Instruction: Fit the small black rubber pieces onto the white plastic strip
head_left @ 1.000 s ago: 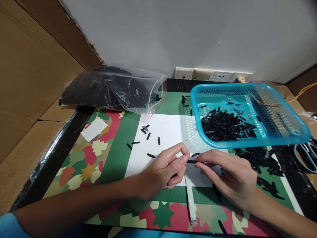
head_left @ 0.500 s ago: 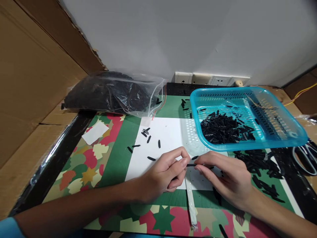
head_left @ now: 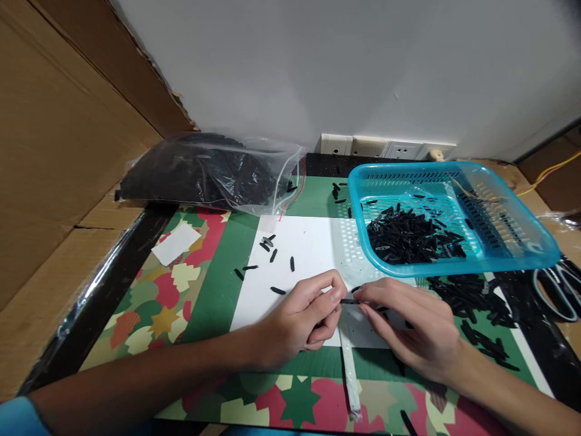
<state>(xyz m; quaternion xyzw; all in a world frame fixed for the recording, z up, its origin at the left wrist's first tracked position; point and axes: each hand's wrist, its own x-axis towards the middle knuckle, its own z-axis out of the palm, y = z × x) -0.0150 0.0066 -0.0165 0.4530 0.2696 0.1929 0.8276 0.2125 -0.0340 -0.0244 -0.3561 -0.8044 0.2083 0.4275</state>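
Note:
Between my two hands runs a thin black strip (head_left: 349, 301), only its middle showing. Thumb and curled fingers of my left hand (head_left: 315, 312) pinch its left end. My right hand (head_left: 411, 321) has thumb and forefinger at the right end, closed about it. Both hands are low over a white sheet (head_left: 303, 233). Another black piece (head_left: 278, 290) lies just left of my left hand, and several more are scattered further left. A flat whitish strip (head_left: 348, 375) extends from beneath the hands toward the front edge.
A blue plastic basket (head_left: 458, 264) with a heap of black pieces (head_left: 408, 233) stands at the back right. More black pieces (head_left: 474, 297) lie before it, near scissors (head_left: 551, 293). A zip bag (head_left: 204, 172) full of black material rests at the back left, beside cardboard (head_left: 59, 121).
My right thumb and forefinger have shifted slightly on the black strip. My left hand keeps its pinch, almost unmoved. The things around have stayed put.

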